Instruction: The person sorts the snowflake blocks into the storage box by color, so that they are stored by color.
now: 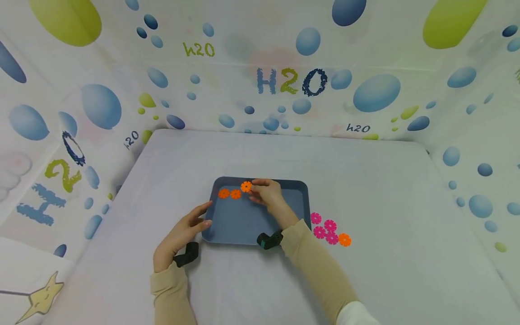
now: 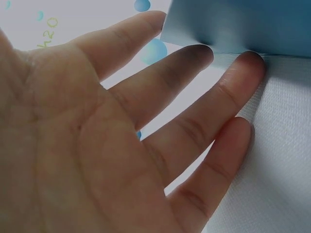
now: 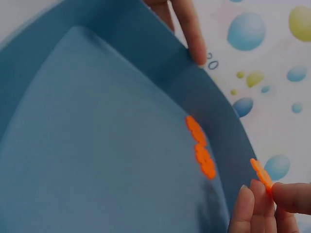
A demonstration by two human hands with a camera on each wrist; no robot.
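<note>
My right hand [image 1: 268, 195] pinches an orange flower-shaped disc [image 1: 245, 187] between thumb and fingers, above the far part of a blue-grey tray [image 1: 243, 221]. In the right wrist view this orange disc [image 3: 261, 174] is seen nearly edge-on, raised over the tray floor. Two more orange discs [image 1: 224, 193] lie side by side inside the tray near its far left corner. My left hand [image 1: 183, 232] rests at the tray's left rim with fingers spread. In the left wrist view, the fingertips [image 2: 250, 65] are right at the outer tray wall [image 2: 243, 29].
Right of the tray, several pink flower-shaped discs [image 1: 319, 232] and one orange disc [image 1: 344, 239] lie on the white tablecloth [image 1: 386, 203]. A printed backdrop [image 1: 227, 90] with blue and green spots rises behind the table. Black wrist cameras [image 1: 269, 240] sit under both wrists.
</note>
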